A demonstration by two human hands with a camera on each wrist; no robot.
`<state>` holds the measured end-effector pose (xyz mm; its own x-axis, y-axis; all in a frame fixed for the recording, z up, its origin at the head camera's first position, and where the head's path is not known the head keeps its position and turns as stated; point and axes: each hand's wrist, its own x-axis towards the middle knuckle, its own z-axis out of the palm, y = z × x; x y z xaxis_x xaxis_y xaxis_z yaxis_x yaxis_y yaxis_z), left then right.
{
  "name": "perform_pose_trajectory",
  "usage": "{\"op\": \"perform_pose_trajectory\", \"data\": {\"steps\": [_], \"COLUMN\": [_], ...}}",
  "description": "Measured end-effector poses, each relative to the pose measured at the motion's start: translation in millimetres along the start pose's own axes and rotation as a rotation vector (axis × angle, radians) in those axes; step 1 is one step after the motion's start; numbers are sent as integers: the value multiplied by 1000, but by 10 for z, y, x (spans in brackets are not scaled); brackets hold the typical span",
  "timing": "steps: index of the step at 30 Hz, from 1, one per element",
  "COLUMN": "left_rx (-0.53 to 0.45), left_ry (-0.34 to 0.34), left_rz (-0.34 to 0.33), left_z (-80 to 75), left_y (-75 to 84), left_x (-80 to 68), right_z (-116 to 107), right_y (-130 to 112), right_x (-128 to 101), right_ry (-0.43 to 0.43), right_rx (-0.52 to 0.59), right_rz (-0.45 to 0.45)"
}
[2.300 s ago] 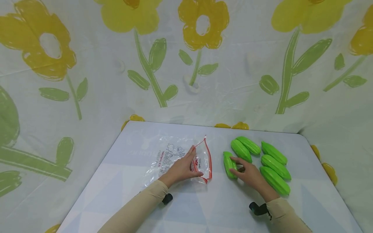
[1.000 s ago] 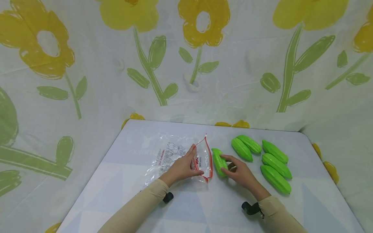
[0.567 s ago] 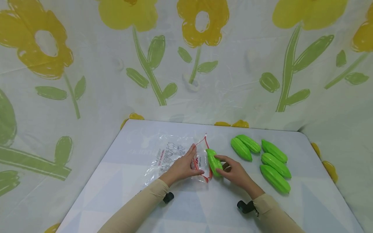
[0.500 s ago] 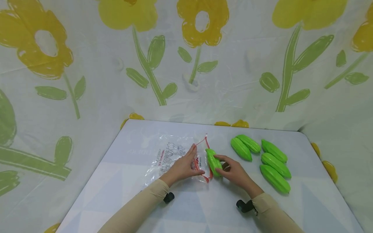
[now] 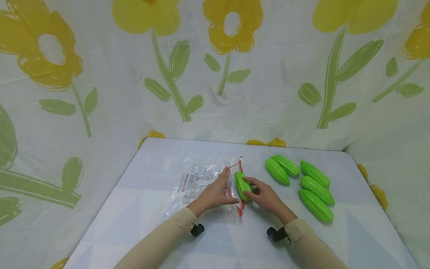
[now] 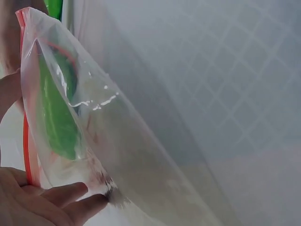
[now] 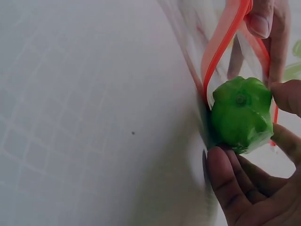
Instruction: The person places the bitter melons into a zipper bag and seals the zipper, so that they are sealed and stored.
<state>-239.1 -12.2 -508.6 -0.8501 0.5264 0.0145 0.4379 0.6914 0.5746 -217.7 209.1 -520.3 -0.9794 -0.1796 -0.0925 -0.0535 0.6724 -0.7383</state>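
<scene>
Since the earlier frame, the right hand (image 5: pixel 265 194), pinching one green gourd (image 5: pixel 242 186), had pushed it into the bag (image 5: pixel 201 179) mouth held spread by the left hand (image 5: pixel 215 192); five gourds (image 5: pixel 314 186) remained outside.

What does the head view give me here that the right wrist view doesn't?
Only the head view shows the five green gourds lying on the table and the bag's printed side. Only the right wrist view shows the held gourd's blunt end at the bag's red zip rim. Both show the right hand gripping that gourd and the left hand holding the bag open.
</scene>
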Motion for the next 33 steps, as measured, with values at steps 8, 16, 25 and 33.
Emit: {"op": "perform_pose_trajectory", "data": {"steps": [8, 16, 25, 33], "left_rx": [-18, -45, -34, -42], "left_ry": [-15, -13, -7, -6], "left_rz": [-23, -23, 12, 21], "left_z": [-24, -51, -58, -32], "left_y": [25, 45, 28, 3], "left_x": [0, -31, -37, -22], "right_z": [18, 94, 164, 198], "right_y": [-28, -45, -78, -94], "right_x": [13, 41, 71, 93], "right_ry": [-30, -31, 8, 1], "right_rx": [62, 69, 45, 25], "right_rz": [-36, -48, -48, -72]}}
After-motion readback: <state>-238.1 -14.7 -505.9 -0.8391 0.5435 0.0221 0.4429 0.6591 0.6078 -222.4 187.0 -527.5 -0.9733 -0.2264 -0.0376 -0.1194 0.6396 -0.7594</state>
